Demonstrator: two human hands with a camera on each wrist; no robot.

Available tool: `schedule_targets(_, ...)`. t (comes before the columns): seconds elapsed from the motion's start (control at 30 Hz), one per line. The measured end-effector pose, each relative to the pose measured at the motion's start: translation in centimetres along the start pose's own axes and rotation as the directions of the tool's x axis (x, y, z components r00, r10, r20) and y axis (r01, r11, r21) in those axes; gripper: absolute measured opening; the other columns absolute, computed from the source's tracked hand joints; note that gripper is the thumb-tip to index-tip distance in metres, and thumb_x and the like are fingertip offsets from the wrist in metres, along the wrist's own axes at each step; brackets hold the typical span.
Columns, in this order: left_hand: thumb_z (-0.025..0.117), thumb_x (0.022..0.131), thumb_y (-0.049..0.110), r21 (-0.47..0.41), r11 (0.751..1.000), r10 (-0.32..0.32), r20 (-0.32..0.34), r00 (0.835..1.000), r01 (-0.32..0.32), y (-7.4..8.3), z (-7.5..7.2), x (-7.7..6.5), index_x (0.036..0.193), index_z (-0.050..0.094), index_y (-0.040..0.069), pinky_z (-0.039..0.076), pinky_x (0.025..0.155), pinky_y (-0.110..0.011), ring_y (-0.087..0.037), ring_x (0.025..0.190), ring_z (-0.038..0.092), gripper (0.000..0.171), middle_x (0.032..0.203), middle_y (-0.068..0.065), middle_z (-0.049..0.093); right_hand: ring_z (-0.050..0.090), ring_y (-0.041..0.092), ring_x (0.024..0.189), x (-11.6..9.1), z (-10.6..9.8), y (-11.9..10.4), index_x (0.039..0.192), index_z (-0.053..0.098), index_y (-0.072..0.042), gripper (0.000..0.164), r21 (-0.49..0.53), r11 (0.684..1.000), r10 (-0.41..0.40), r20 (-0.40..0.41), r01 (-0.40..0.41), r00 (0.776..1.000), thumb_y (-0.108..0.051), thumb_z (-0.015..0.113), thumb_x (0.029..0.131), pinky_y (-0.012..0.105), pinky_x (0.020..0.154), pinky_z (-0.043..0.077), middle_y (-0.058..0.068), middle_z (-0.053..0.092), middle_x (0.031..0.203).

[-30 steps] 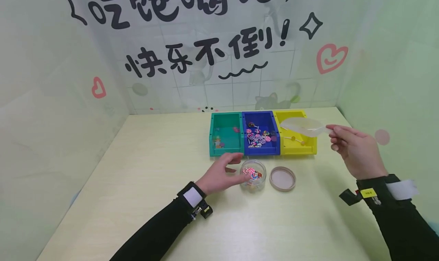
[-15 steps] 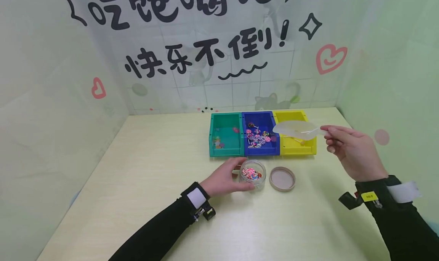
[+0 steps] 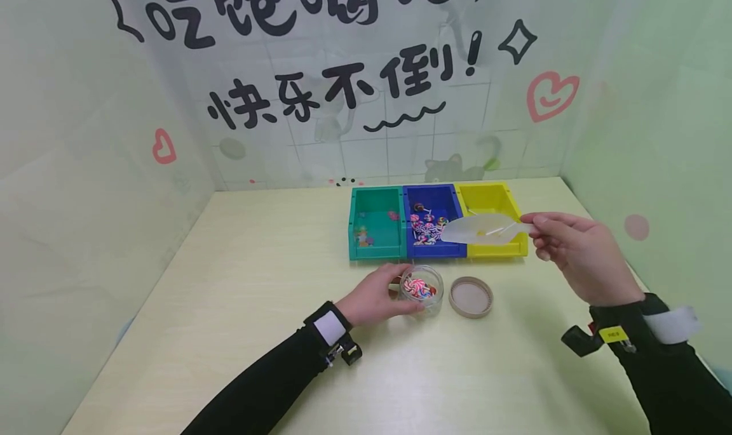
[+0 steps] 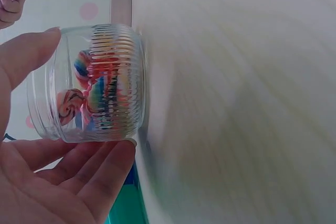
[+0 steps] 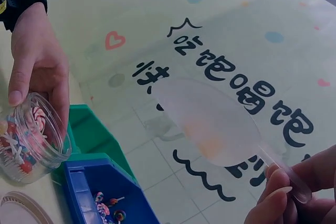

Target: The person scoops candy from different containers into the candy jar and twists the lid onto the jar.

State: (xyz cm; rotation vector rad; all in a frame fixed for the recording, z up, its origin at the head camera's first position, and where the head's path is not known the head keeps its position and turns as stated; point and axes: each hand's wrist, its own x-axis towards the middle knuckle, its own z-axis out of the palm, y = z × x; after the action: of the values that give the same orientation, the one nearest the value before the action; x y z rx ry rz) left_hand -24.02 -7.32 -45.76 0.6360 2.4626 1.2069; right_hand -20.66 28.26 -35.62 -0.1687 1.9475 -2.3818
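Note:
My left hand [image 3: 374, 298] holds a clear glass jar [image 4: 44, 100] upright on the table, thumb on the near side and fingers on the far side. Swirled lollipops [image 4: 71, 106] in several colours lie inside the open jar. My right hand [image 3: 586, 257] pinches the handle of a translucent scoop [image 3: 474, 230] between thumb and fingers, the scoop pointing left. Through its bowl show a yellowish-orange patch and a thin white stick. In the head view the scoop overlaps the blue bin [image 3: 463, 252] and yellow bin [image 3: 497, 249] behind the jar.
A round lid [image 3: 471, 297] lies right of the jar. Small lollipops [image 3: 426, 232] fill part of the blue bin, and a green bin [image 3: 377, 201] beside it holds a few small coloured pieces. A printed curtain [image 3: 354, 149] stands behind the table [image 3: 240, 282].
My left hand has moved right and closed round the jar. The right hand has carried the scoop left and slightly down, from over the yellow bin to the edge of the blue one.

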Motion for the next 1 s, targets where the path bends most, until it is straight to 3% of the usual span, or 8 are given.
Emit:
schedule_targets(0.23,0.087,0.097,0.037,0.005,1.0,-0.011,0.005,1.0,0.011,0.0,0.0,0.0,0.161,0.053,0.009,0.058,0.113,-0.04,-0.031,0.141,0.06,0.078,0.147,-0.01,0.061,0.063,0.013,0.079,-0.2,0.6,0.4,0.115,0.083,-0.011,0.016,-0.149,0.989,-0.014,0.014,0.016,1.0,-0.016,0.069,0.11,0.022,0.068,0.055,-0.004,0.082,0.101)
schedule_targets(0.47,0.087,0.097,0.036,-0.005,1.0,-0.017,0.011,1.0,0.017,0.3,-0.1,0.0,0.161,0.054,0.012,0.058,0.113,-0.041,-0.031,0.141,0.06,0.076,0.141,-0.009,0.061,0.061,0.016,0.08,-0.2,1.3,0.4,0.115,0.082,-0.016,0.017,-0.386,0.923,-0.003,0.028,0.013,1.0,-0.019,0.066,0.111,0.024,0.068,0.052,-0.006,0.078,0.097)
schedule_targets(0.67,0.086,0.097,0.035,0.003,1.0,-0.007,0.007,1.0,0.007,0.4,-0.1,-0.1,0.162,0.054,0.012,0.057,0.113,-0.041,-0.031,0.142,0.059,0.076,0.141,-0.009,0.061,0.063,0.015,0.084,-0.3,1.7,0.4,0.116,0.082,-0.019,0.018,-0.433,0.901,0.006,0.046,0.014,0.999,-0.018,0.064,0.112,0.023,0.069,0.053,-0.009,0.079,0.104)
schedule_targets(0.83,0.087,0.097,0.034,-0.002,1.0,-0.001,0.001,1.0,0.001,0.3,-0.1,-0.2,0.162,0.054,0.012,0.058,0.113,-0.041,-0.032,0.142,0.06,0.076,0.141,-0.009,0.061,0.063,0.015,0.084,-0.3,1.9,0.4,0.123,0.079,-0.009,0.021,-0.46,0.888,0.004,0.044,0.017,0.999,-0.019,0.063,0.113,0.023,0.07,0.053,-0.011,0.079,0.106)
schedule_targets(1.0,0.087,0.097,0.034,-0.008,1.0,-0.001,0.001,1.0,0.001,0.2,-0.1,-0.3,0.161,0.055,0.015,0.057,0.113,-0.041,-0.031,0.141,0.06,0.075,0.14,-0.008,0.062,0.062,0.014,0.085,-0.2,1.9,0.5,0.134,0.07,0.005,0.035,-0.494,0.87,0.019,0.032,-0.001,0.999,-0.023,0.061,0.114,0.023,0.071,0.054,-0.013,0.077,0.105)
